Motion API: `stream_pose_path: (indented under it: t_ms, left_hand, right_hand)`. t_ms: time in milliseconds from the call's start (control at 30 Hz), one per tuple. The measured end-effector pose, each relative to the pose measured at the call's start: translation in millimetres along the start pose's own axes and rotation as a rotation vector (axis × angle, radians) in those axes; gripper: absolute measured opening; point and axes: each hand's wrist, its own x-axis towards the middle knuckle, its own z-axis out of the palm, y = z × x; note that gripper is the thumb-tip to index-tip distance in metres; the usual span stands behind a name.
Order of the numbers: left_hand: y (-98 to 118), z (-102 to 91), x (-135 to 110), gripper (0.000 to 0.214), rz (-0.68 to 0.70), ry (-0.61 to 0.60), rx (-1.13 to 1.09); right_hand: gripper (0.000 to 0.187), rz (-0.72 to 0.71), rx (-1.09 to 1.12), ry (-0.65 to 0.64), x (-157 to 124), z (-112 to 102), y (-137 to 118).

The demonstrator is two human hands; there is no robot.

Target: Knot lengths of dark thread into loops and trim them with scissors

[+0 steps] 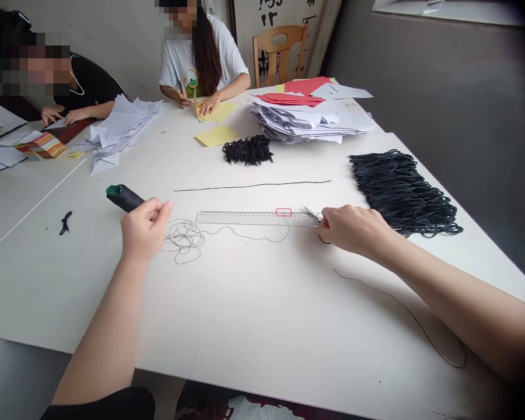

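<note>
My left hand [145,228] is shut around a spool of black thread [125,198] with a green end, held just above the white table [254,315]. A loose tangle of thin black thread [184,239] lies to its right, and a strand runs from it to a clear plastic ruler [258,218] with a red clip or band [283,212]. My right hand [354,230] holds small scissors [312,214] at the ruler's right end. A long black cord [254,186] lies straight beyond the ruler. Another thin strand [402,309] curves across the table below my right forearm.
A large pile of black cords [402,192] lies right, a smaller bunch [247,150] ahead. White and red paper [306,114] is stacked at the back. Two co-workers sit at the far side handling paper. A short black cord [65,223] lies left.
</note>
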Motion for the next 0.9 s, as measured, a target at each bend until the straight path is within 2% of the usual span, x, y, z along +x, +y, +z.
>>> stream_pose_path:
  t_ms: [100,167,200,267,300,333,400,467,533,600,700,800,833,900]
  left_hand:
    - [29,13.6,-19,0.035,0.250,-0.090,-0.091]
    - [46,19.8,-31,0.034,0.445,-0.136,-0.152]
    - [54,21.9,-37,0.033,0.536,-0.156,-0.195]
    - [69,24.6,-48,0.029,0.695,-0.220,-0.286]
    - [75,25.4,-53,0.027,0.759,-0.258,-0.327]
    - [81,25.9,-58,0.025,0.808,-0.290,-0.357]
    - [89,26.3,-65,0.022,0.876,-0.307,-0.410]
    - [92,26.2,-69,0.020,0.898,-0.270,-0.434]
    - [88,25.7,-67,0.019,0.883,-0.230,-0.417]
    - [81,25.2,-61,0.017,0.841,-0.192,-0.377]
    - [72,25.9,-52,0.018,0.754,-0.111,-0.370]
    - [73,29.1,-53,0.018,0.693,-0.104,-0.405]
    - [76,30.5,-56,0.018,0.698,-0.124,-0.425]
    - [84,33.0,-65,0.017,0.741,-0.178,-0.483]
  right_hand:
    - [0.031,0.002,-0.020,0.020,-3,-1,-1]
    - [0.032,0.011,-0.027,0.118,-9,-1,-4]
    - [0.030,-0.022,0.003,0.190,-14,-1,-8]
    - [0.025,-0.208,0.194,0.303,-26,-1,-18]
    - [0.026,-0.352,0.353,0.292,-34,-1,-24]
    - [0.033,-0.495,0.543,0.216,-41,-1,-31]
    - [0.059,-0.703,0.894,-0.095,-53,-1,-43]
    - [0.070,-0.788,1.091,-0.428,-60,-2,-49]
    - [0.052,-0.808,1.125,-0.598,-61,-3,-50]
    - [0.026,-0.826,1.116,-0.600,-58,-5,-47]
    - [0.030,-0.793,1.248,-0.461,-54,-6,-44]
    - [0.022,-0.701,1.451,-0.383,-53,-2,-47]
    - [0.030,-0.692,1.487,-0.414,-53,1,-50]
    - [0.049,-0.719,1.512,-0.556,-55,7,-55]
